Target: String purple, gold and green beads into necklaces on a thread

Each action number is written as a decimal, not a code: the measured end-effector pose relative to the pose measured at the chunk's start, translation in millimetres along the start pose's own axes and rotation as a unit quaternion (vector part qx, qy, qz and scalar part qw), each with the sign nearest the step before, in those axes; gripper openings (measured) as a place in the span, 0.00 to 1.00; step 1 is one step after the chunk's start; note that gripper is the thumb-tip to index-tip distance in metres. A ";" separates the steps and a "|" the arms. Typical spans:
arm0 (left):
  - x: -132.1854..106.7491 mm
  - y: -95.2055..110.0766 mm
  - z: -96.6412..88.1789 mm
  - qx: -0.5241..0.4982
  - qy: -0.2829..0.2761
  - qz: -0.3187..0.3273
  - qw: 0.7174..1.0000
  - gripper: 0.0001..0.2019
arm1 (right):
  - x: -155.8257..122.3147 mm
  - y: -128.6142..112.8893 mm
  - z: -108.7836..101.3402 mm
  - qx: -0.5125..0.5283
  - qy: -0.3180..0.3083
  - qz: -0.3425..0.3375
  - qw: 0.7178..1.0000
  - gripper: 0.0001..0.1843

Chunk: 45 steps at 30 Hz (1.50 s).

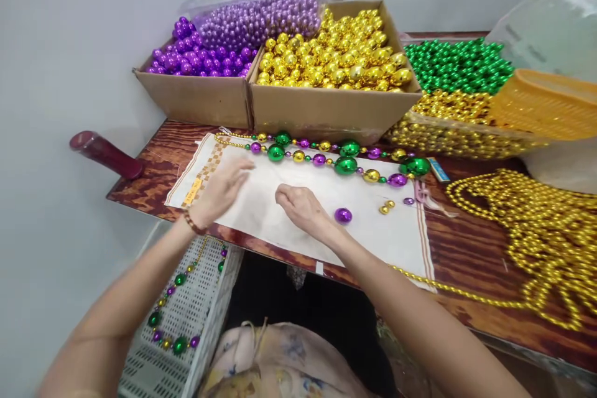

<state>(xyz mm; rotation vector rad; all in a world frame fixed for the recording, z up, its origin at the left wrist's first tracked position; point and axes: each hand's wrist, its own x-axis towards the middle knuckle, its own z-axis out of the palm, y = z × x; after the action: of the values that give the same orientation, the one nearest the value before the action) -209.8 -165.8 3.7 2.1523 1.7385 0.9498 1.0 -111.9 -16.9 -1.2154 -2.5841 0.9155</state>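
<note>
My left hand [224, 185] hovers over the left part of the white cloth [270, 217], its fingers stretched out and slightly blurred, nothing visible in them. To its right, my right hand [301, 206] is closed with thumb and fingers pressed together; whatever they may pinch is hidden. Behind both hands lies a bead necklace [346, 165] of green, purple and gold beads, looped across the cloth's far edge. A loose purple bead [343, 216] rests right of my right hand. Farther right are small gold beads [386, 206] and a small purple bead [409, 201].
Cardboard boxes of purple beads [200, 62] and gold beads [336, 53] stand behind. Green beads [459, 65] and an orange basket [545, 102] are at right, above piled gold bead strands [550, 230]. A dark red cylinder [106, 155] leans left; a white crate [177, 370] sits below.
</note>
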 end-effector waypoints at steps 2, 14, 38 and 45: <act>-12.9 22.8 40.2 -0.121 -0.003 -0.015 0.993 0.11 | -1.5 -0.7 4.7 0.008 0.004 -0.003 1.000 0.16; -28.9 22.2 83.4 -0.157 0.012 -0.192 0.969 0.11 | -6.1 16.8 28.6 0.110 -0.010 -0.002 0.994 0.15; -47.9 -13.0 -11.1 -0.177 -0.050 -0.378 0.908 0.19 | -76.0 66.9 18.3 -0.006 -0.073 0.019 0.997 0.12; -62.0 -23.6 -13.6 -0.128 -0.064 -0.325 0.935 0.15 | -144.2 125.6 -20.5 0.011 -0.052 0.110 0.993 0.10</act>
<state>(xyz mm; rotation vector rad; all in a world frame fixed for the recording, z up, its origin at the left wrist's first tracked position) -242.5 -220.2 -19.9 1.3006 1.9327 0.7693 186.0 -147.6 -55.6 -1.5067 -2.5459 1.0722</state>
